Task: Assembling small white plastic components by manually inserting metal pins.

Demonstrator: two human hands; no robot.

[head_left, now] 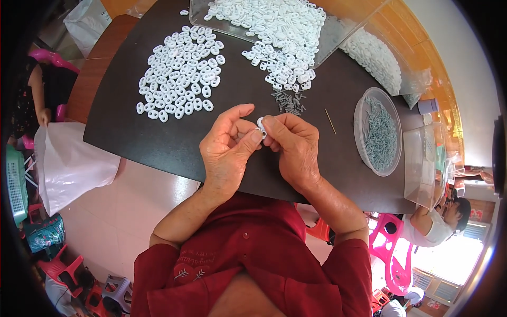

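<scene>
Head view: my left hand (228,145) and right hand (293,145) both pinch one white oval piece (261,126) above the dark table (158,142); I'd keep fingertips tight, steady, wrists braced.

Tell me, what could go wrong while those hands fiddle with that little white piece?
The small white piece, pinched only at the fingertips of the left hand and right hand, could slip and drop off the dark table. A sleeve might also scatter the loose pile of grey pins just beyond.
</scene>
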